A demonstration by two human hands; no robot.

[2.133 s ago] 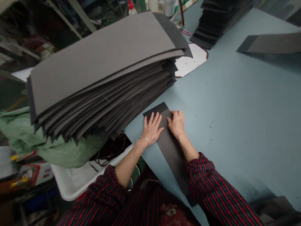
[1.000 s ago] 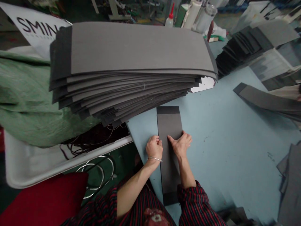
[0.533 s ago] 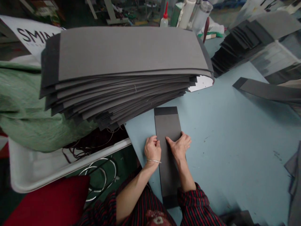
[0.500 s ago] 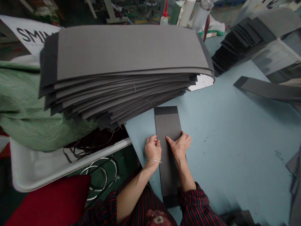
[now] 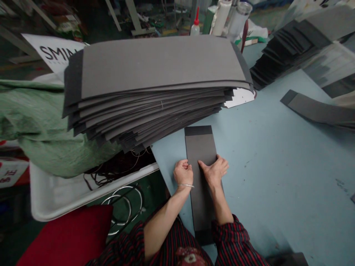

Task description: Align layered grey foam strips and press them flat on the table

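A long grey panel (image 5: 202,147) with darker end bands lies lengthwise before me on the light blue table. At its left edge my left hand (image 5: 183,173) is closed, thumb and curled fingers together; whatever they pinch is too small or hidden to name. My right hand (image 5: 214,170) rests across the right edge, its thumb stretched over the panel's face and its fingers apart. Just beyond, a tall fanned stack of similar grey panels (image 5: 161,66) overhangs the table's left edge.
A white tub (image 5: 97,194) with green sacking (image 5: 41,129) stands left, above a red cushion (image 5: 69,236). More dark panels (image 5: 294,48) are piled at the back right, near a curved panel (image 5: 318,107). A red-tipped bottle (image 5: 195,27) stands behind the stack.
My view has shifted slightly left, so everything sits a little farther right. Both hands keep about the same place on the grey panel.
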